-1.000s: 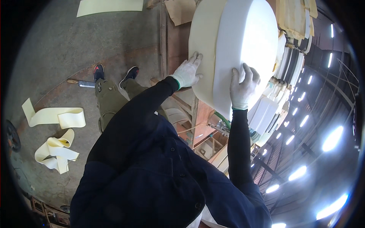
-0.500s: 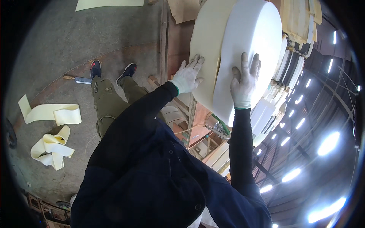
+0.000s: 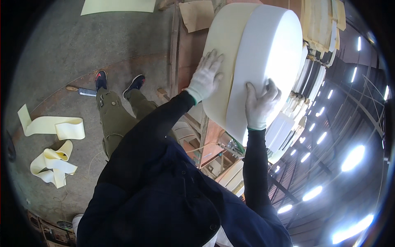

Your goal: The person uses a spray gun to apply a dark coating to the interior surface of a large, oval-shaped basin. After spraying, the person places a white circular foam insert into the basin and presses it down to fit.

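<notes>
In front of me on the wooden workbench stands a large foam cushion with rounded corners. Its top layer is white foam (image 3: pixel 255 57), and its side is a band of cream foam (image 3: pixel 224 45). My left hand (image 3: pixel 205 78), in a pale work glove, lies against the cream side with its fingers spread. On the white layer rests my gloved right hand (image 3: pixel 261 105), thumb apart and fingers bent at the tips. No object shows in either hand. A seam runs between the cream and white layers, between my hands.
On the floor at left lie a cream foam strip (image 3: pixel 53 123) and a crumpled strip (image 3: pixel 55 162). A wooden-handled knife (image 3: pixel 86 92) lies beside my shoes. A brown cardboard piece (image 3: pixel 196 15) sits on the bench (image 3: pixel 187 53). Stacked foam pieces (image 3: pixel 306 70) stand beyond the cushion.
My right hand has slid down the white foam toward me, and its fingers have bent. My left hand stays on the cream side. The cushion sits slightly lower in view.
</notes>
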### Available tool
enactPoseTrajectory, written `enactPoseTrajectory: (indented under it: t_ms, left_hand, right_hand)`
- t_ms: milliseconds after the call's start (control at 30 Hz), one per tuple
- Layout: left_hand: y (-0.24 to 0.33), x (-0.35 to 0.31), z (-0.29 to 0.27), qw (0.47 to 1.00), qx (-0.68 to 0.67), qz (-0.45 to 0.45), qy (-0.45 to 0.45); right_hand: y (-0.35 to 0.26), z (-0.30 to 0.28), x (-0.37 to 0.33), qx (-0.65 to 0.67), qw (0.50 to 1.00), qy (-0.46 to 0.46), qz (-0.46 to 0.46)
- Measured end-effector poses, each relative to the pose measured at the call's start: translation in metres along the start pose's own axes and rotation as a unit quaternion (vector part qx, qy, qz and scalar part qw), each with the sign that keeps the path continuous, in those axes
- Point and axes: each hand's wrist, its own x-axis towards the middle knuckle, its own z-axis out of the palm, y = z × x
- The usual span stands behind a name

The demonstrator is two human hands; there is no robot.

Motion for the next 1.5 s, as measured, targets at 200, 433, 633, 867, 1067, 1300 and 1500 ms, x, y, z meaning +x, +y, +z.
enactPoseTrajectory:
  t_ms: [200, 433, 633, 867, 1067, 1300, 1500]
  left_hand:
    - [-0.015, 0.011, 0.013, 0.999, -0.029, 0.030, 0.004]
    - [-0.016, 0.014, 0.009, 1.000, -0.017, 0.012, -0.021]
    - [-0.017, 0.015, 0.007, 0.999, -0.009, 0.005, -0.034]
    - [0.103, 0.007, -0.023, 0.984, -0.118, 0.111, 0.076]
    - [0.122, 0.044, 0.011, 0.989, -0.068, 0.053, 0.122]
    - [0.143, 0.050, 0.011, 0.995, -0.064, -0.013, 0.074]
    - [0.135, 0.049, 0.019, 0.994, -0.070, -0.021, 0.077]
  right_hand:
    - [0.015, -0.010, 0.008, 0.048, 0.998, -0.035, 0.021]
    - [0.022, -0.020, 0.011, 0.097, 0.995, -0.013, 0.014]
    - [0.026, -0.026, 0.009, 0.103, 0.994, -0.016, 0.033]
    - [0.027, -0.021, 0.011, 0.114, 0.992, -0.045, 0.040]
    - [0.033, -0.022, 0.009, 0.099, 0.994, -0.055, -0.004]
    - [0.042, -0.006, 0.012, 0.137, 0.988, -0.014, -0.071]
    - [0.059, 0.012, -0.001, 0.234, 0.963, -0.135, -0.007]
